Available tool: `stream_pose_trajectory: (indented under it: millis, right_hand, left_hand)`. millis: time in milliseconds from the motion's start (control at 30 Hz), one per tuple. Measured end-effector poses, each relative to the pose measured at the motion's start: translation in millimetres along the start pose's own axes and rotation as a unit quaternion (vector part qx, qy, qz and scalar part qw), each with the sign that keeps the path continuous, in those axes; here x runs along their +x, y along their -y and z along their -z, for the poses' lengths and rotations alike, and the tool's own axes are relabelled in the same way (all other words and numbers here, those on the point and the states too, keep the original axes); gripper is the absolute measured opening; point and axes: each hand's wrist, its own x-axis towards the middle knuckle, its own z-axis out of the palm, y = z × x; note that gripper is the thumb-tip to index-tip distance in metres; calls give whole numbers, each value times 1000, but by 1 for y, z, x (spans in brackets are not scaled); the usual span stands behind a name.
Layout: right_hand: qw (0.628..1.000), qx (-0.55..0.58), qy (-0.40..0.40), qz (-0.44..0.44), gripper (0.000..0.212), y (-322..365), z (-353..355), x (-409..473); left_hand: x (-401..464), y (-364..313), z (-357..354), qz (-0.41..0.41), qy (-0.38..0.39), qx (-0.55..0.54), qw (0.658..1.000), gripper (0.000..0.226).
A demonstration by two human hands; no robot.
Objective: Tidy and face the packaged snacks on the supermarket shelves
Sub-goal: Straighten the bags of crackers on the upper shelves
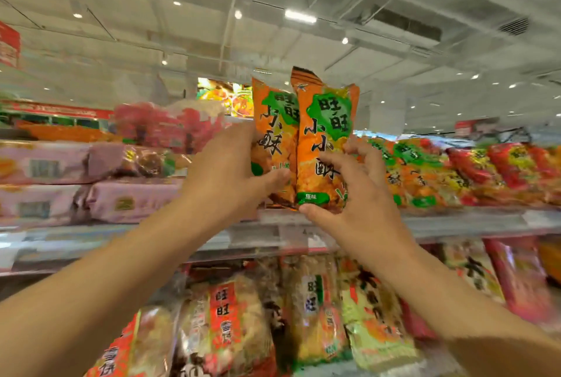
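The left hand [224, 170] is gripping the left bag [271, 133], thumb curling across its lower front and the other fingers hidden behind it. The right hand [352, 194] is holding the right bag [324, 139], thumb pressing under its bottom edge and fingers bending around its right side; how firmly they are closing is hard to tell. Both orange bags are standing upright, fronts facing out, touching edge to edge, the right one overlapping the left slightly. They are sitting at the front edge of the top shelf [455, 221], or just above it; the hands are covering the contact.

To the right, more orange bags [406, 170] are leaning in a row, then red bags [510, 167]. To the left, pink packs [130, 197] are lying stacked. On the shelf below, pale bags [315, 300] are standing in a crowded line.

From here the risk is in the release, I judge. These bags are light, puffed and slippery, so once the hands are letting go they may be tipping forward off the shelf lip or slumping sideways onto the leaning row. Squeezing harder could be crushing the brittle snacks inside. The picture is blurring with motion, so a hurried push might also be knocking the neighbours askew.
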Motion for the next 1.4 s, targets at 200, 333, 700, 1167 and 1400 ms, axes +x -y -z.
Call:
stream_pose_trajectory:
  millis: [200,333,700,1167,1400]
  right_hand:
    - [1000,-25,8,-15,70,-73,53,-27]
    - [1000,-22,9,-12,75,-128,90,-40]
    - [999,22,3,36,68,-302,208,-41]
    - [997,21,44,-52,24,-408,185,4]
    - [991,60,76,-97,33,-416,185,5]
  left_hand:
    - [7,-55,-75,6,19,-39,999,43]
    - [13,-98,-125,2,25,-47,999,43]
    - [46,-237,-265,3,-17,-46,999,45]
    - [77,-258,-362,74,27,114,990,60]
    - [87,-252,-365,45,69,299,951,73]
